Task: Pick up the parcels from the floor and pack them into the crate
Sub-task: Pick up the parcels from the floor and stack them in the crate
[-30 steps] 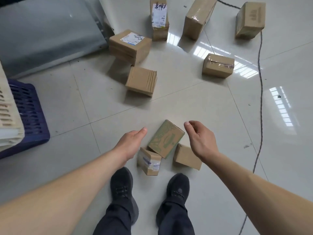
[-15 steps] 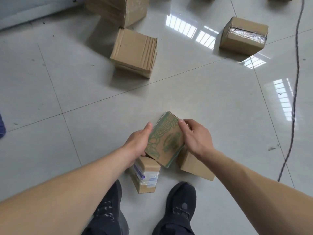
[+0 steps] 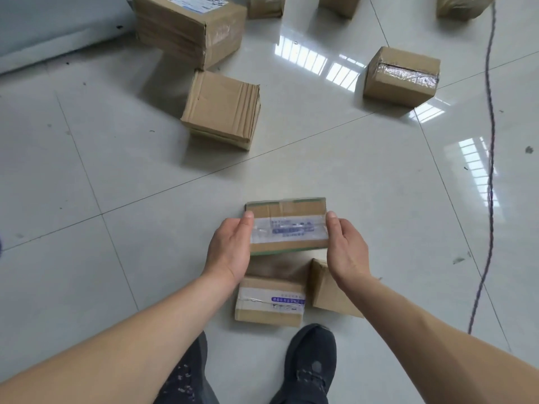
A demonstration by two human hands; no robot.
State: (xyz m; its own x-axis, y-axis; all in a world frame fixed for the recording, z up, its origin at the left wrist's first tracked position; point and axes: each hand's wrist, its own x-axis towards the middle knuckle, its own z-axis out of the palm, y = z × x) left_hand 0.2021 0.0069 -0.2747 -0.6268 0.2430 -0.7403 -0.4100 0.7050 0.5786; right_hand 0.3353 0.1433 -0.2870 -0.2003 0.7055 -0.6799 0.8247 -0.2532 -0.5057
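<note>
Gripping parcel (image 3: 287, 225) (long axis left-right).

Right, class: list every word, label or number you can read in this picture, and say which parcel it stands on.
Nothing reads clearly.
Held parcel, between left hand and right hand: blue print under clear tape, blurred.
Parcel by the shoes: blue band of white characters on tape, too small to read.
Large box at top: white shipping label, cut off and blurred.
</note>
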